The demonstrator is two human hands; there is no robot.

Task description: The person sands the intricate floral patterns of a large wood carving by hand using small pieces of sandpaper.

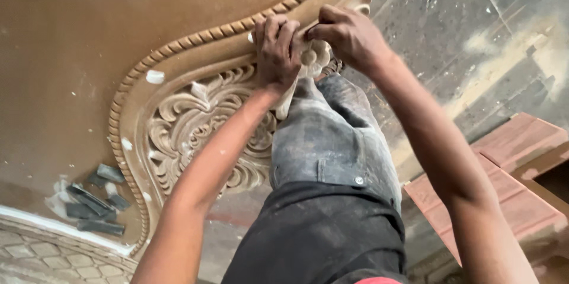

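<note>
L hand [277, 47] flat, fingers curled down over carved panel [195, 124] edge, pressing on pale flower carving [313, 54] at the panel's upper rim, just below rope-twist border [178, 44]. R hand [349, 35] closed in a pinch on sth thin at the flower's top, can't tell what. White filler dabs on scrollwork. Dark grey scraps [95, 201] lie lower left, well apart. Reddish boards [521, 142] at right.

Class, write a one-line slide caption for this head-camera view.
Both hands, left hand and right hand, press on a pale carved rosette at the edge of a brown carved panel.
</note>
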